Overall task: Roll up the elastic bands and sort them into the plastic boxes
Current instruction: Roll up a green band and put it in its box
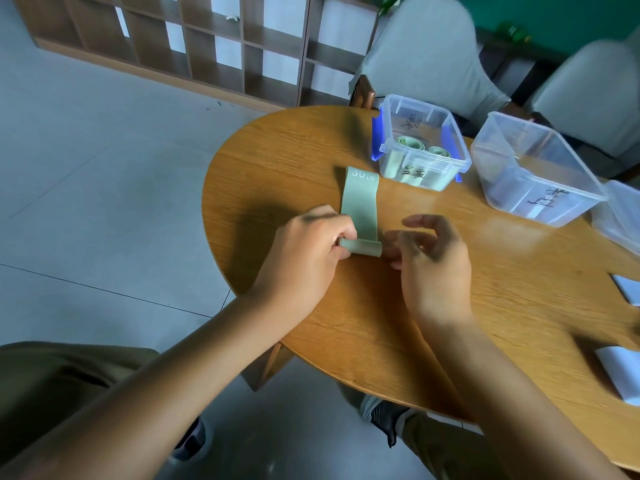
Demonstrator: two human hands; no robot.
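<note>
right hand (429, 261) motion-blurred, third box (620, 216) cut by right edge, labels illegible

On the bench (450, 323), a half-rolled band (360, 209) lies near the left edge, its roll at the near end between the left hand (308, 251) and right hand (433, 258). Behind it stands a box (420, 143) holding rolled bands (410, 143); a second box (533, 168) stands right of that one, toward the far edge.

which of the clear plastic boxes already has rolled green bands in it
The smaller box with blue latches, nearest the flat green band. The larger box to its right shows no green rolls.
</note>
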